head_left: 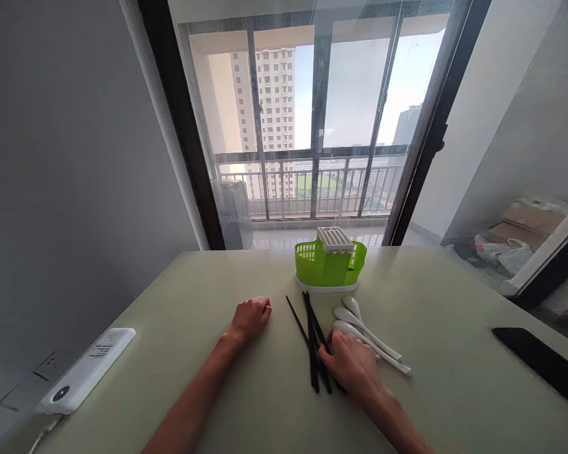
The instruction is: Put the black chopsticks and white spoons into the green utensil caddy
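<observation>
My left hand point(252, 318) rests on the table as a loose fist, with nothing visible in it. Over the lower part of several black chopsticks point(311, 328) lies my right hand point(353, 362), its thumb and forefinger closed around one of them. The chopsticks lie in a loose bunch, one slanting apart at the left. Beside them, partly under my right hand, are three white spoons point(366, 334) with their bowls pointing away from me. Behind these stands a green utensil holder point(329, 268) with a white slotted top and a white base.
A pale table point(435, 302) spreads beneath everything. At its left edge sits a white power strip point(92, 366) with a cable. A black flat object point(539, 366) lies at the right edge. Beyond the table is a glass door with dark frames point(180, 126).
</observation>
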{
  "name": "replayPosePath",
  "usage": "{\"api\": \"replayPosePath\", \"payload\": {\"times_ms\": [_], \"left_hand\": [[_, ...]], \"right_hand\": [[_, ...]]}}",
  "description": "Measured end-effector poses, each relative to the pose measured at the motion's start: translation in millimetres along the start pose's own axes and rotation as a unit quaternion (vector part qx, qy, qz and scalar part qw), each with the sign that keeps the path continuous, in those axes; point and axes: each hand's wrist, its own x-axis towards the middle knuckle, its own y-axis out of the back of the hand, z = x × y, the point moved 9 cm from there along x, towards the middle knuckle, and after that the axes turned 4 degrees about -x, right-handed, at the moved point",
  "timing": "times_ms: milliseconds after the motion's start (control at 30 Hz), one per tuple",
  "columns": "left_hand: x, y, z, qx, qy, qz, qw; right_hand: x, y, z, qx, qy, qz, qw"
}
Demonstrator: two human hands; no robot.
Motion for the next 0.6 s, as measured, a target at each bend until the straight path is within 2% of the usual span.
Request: {"api": "replayPosePath", "payload": {"times_ms": [433, 600], "left_hand": [[0, 0.2, 0, -0.010, 0.000, 0.002, 1.000], [-1, 3.3, 1, -0.031, 0.000, 0.008, 0.999]], "right_hand": [[5, -3, 7, 0.021, -0.009, 0.019, 1.000], [4, 6, 9, 0.068, 0.000, 0.040, 0.997]]}}
